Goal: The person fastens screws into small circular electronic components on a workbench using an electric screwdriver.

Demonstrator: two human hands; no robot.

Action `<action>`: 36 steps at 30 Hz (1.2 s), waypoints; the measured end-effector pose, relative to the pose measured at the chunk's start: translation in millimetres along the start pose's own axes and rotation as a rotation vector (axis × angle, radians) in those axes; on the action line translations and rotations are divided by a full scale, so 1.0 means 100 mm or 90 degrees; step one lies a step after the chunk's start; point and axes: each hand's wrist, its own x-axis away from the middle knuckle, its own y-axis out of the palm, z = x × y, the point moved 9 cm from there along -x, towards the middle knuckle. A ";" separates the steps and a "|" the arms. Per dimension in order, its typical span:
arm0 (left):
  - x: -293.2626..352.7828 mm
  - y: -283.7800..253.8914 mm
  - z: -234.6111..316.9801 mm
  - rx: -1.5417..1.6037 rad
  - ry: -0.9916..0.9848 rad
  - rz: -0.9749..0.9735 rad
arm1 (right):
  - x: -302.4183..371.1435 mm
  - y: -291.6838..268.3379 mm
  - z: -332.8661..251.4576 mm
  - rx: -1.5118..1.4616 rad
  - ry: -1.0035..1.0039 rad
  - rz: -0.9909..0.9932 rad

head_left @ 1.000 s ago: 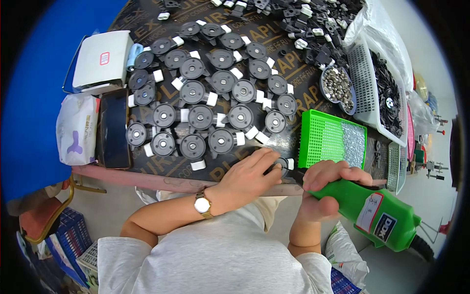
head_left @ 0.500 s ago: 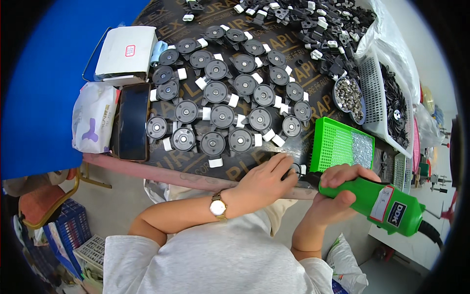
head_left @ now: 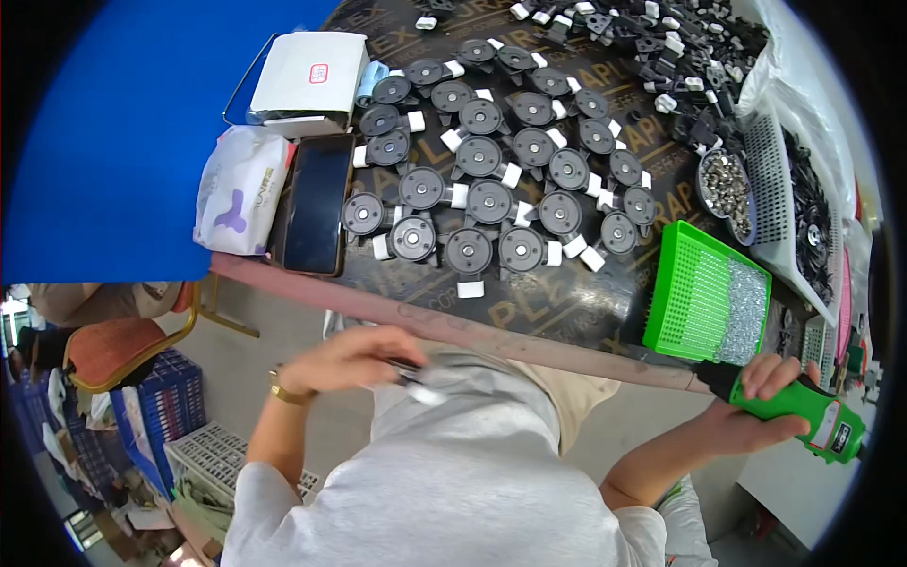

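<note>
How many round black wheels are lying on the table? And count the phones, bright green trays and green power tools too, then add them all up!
Round black wheels on the table: 25
Phone: 1
Bright green tray: 1
Green power tool: 1
Total: 28

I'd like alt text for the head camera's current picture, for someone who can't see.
A person's right hand grips a green power tool while the left hand holds a blurred black-and-white part. Round black parts with white tabs sit on a dark table, near a green tray of small silvery pieces.
</note>
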 end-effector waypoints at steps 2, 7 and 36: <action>0.45 -0.61 -0.65 -0.050 -0.172 0.149 | -0.02 -0.11 -0.03 0.036 -0.020 0.025; 0.88 -1.83 -1.83 -0.615 -0.267 0.575 | 0.00 -0.15 -0.07 0.082 -0.040 0.033; -1.62 0.98 1.26 -1.108 0.338 0.319 | -0.31 0.11 0.30 0.175 -0.082 0.002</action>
